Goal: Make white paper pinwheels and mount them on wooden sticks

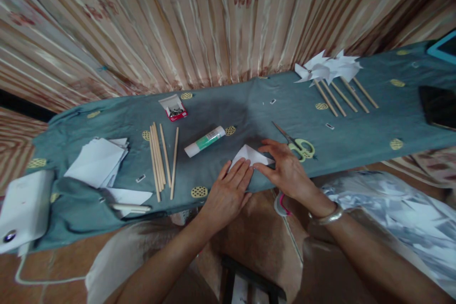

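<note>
A white sheet of paper (251, 154), folded into a triangle, lies near the front edge of the cloth-covered table. My left hand (230, 187) rests flat on its left part, fingers stretched out. At the paper's right corner, my right hand (285, 168) grips it with curved thumb and forefinger; part of that corner is hidden under the hand. Scissors with green handles (302, 148) lie just beyond my right hand. A glue stick (205, 141) with a green label is to the upper left of the paper.
Several wooden sticks (156, 161) and a stack of white paper (96, 161) lie at left. Behind them stands an open red box of small metal pieces (176, 112). Paper pinwheels on sticks (327, 69) lie at back right. A white device (26, 209) sits at the left edge.
</note>
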### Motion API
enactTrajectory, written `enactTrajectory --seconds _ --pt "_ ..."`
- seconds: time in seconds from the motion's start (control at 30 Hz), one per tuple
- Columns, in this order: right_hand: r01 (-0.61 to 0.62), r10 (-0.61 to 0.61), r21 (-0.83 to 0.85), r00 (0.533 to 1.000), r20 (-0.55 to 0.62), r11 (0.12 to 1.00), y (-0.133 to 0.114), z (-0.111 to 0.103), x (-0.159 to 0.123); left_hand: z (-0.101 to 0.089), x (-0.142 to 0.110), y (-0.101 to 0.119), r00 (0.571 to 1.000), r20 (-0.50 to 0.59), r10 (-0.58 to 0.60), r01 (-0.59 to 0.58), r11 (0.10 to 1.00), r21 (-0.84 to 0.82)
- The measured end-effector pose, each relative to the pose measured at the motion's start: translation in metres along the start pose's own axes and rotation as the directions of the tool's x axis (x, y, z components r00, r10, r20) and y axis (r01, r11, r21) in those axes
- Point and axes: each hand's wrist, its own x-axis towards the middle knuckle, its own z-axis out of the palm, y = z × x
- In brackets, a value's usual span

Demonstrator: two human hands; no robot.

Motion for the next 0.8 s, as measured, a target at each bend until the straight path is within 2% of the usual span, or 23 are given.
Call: enactTrajectory --seconds 0.33,0.6,0.8 --pt "0.051 -0.052 -0.04 0.998 -0.022 0.998 -0.005 0.003 -0.005 -0.002 0.001 0.0 1.0 -0.006 -0.013 0.013 1.0 -0.014" --pt "0.017 -0.018 -0.009 0.999 -0.045 1.0 0.008 -0.003 -0.012 -0.018 -0.012 -0.017 0.997 -0.073 -0.03 0.025 0.997 -0.07" --pt "0.029 -0.03 -0.019 0.999 -0.035 0.999 0.015 -0.009 -0.017 -0.024 -0.025 -0.024 0.988 -0.151 -0.028 0.021 0.999 -0.045"
